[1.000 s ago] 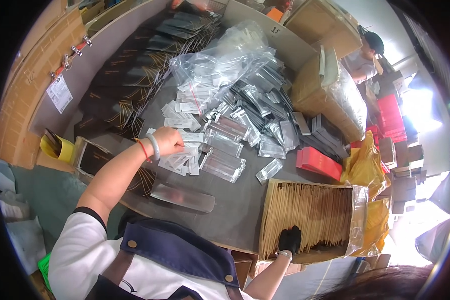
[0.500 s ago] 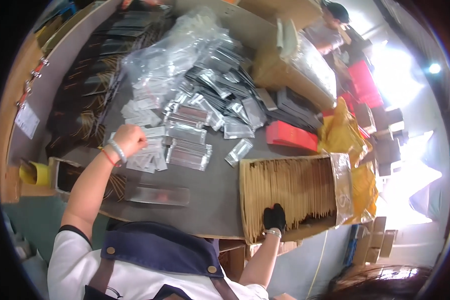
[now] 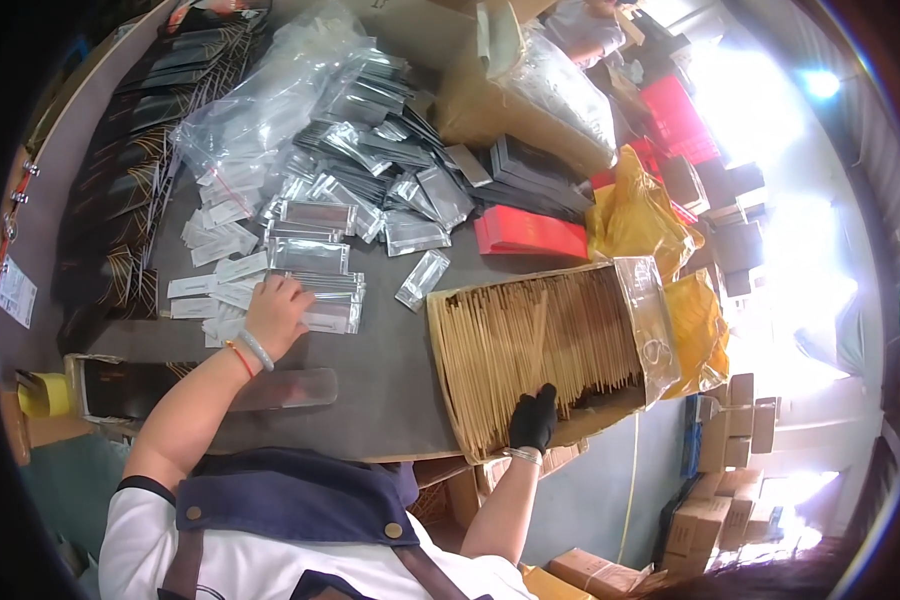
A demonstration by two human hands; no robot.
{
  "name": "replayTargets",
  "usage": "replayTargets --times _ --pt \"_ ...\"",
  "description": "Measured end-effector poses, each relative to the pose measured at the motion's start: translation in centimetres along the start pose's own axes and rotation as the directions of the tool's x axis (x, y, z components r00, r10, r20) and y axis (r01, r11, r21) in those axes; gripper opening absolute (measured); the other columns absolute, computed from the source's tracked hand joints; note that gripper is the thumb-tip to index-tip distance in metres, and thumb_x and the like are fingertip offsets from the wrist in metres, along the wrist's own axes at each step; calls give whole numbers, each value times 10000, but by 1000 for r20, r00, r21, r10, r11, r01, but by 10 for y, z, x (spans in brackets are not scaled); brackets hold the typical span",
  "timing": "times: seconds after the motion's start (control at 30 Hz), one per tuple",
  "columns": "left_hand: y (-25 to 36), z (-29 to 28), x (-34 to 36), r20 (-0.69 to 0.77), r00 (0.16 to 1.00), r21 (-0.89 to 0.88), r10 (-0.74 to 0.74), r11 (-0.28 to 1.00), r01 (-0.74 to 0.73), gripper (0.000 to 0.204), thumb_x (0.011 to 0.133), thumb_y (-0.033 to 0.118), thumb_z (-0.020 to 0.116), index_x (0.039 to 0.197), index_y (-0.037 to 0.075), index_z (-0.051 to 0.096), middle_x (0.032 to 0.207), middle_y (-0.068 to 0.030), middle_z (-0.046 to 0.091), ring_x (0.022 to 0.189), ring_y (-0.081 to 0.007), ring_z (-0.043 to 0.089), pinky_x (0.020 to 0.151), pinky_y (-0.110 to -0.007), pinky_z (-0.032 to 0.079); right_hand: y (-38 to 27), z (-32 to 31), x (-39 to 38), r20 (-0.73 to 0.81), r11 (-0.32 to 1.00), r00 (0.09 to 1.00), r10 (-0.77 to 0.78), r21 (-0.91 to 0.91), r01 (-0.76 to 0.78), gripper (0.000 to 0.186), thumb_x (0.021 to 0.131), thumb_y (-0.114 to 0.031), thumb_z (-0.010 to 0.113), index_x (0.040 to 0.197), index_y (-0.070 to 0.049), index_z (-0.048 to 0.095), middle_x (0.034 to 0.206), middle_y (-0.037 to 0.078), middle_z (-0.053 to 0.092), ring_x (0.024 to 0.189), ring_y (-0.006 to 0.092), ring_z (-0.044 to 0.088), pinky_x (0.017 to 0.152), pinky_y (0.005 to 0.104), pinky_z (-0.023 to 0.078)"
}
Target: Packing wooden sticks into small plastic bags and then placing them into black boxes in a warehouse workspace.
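My left hand (image 3: 278,310) is over the lower silver packets (image 3: 330,300), fingers bent but apart, fingertips touching them. White slim sachets (image 3: 195,288) are beside it, and a clear plastic strip (image 3: 305,387) is nearer me. My right hand (image 3: 533,418), in a black glove, is closed on a pale wooden stick (image 3: 538,340) that slants out of an open carton packed upright with thin sticks (image 3: 485,360). More silver packets (image 3: 415,230) and a large clear bag (image 3: 260,90) cover the back of the table (image 3: 390,360).
Dark printed sleeves (image 3: 125,190) line the left side. Behind the carton are red pieces (image 3: 530,233), dark boxes (image 3: 530,165), yellow bags (image 3: 695,330) and a large carton (image 3: 470,110). A co-worker (image 3: 580,25) is at top right. Stacked cartons (image 3: 720,510) stand on the floor.
My left hand has moved right from the white sachets onto the silver packets, fingers less curled. A slanting stick now rises above my right glove in the carton. The view has shifted.
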State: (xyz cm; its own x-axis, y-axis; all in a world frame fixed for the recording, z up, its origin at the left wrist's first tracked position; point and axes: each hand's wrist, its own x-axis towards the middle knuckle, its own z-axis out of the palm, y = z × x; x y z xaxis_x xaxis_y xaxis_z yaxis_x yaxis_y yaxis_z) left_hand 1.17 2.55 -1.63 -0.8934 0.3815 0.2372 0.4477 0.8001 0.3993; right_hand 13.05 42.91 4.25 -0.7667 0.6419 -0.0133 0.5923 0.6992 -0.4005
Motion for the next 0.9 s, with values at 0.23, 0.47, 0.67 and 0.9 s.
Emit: replayTargets --times 0.23,0.47,0.67,0.9 --pt "1 -12 -4 -31 996 -87 80 993 -83 326 632 89 801 925 100 657 824 -40 597 849 -245 573 784 -402 439 -52 30 -44 -163 845 862 -480 177 504 84 881 -110 571 913 -51 622 827 159 621 804 367 605 721 444 472" --pt "-6 -62 -87 319 942 -224 -104 957 182 235 644 204 812 816 99 691 785 -47 641 837 -259 609 763 -405 473 -117 52 -80 275 756 710 -648 346 556 258 911 -173 618 1161 -179 680 848 122 623 793 294 638 695 388 500" --pt "-15 -94 -140 78 972 -127 -220 965 229 671 551 298 856 1151 79 649 1163 -99 557 1138 -328 468 989 -441 370 -131 85 -94 443 592 428 -788 352 725 295 887 -256 638 1178 -213 666 819 131 611 782 327 623 671 422 502" --pt "-10 -88 -146 115 982 -86 -149 984 159 764 516 298 867 1195 74 597 1222 -80 544 1171 -306 452 1028 -474 338 -153 141 -122 397 410 232 -888 455 790 210 872 -245 645 1068 -190 694 953 147 660 878 340 625 744 445 504"
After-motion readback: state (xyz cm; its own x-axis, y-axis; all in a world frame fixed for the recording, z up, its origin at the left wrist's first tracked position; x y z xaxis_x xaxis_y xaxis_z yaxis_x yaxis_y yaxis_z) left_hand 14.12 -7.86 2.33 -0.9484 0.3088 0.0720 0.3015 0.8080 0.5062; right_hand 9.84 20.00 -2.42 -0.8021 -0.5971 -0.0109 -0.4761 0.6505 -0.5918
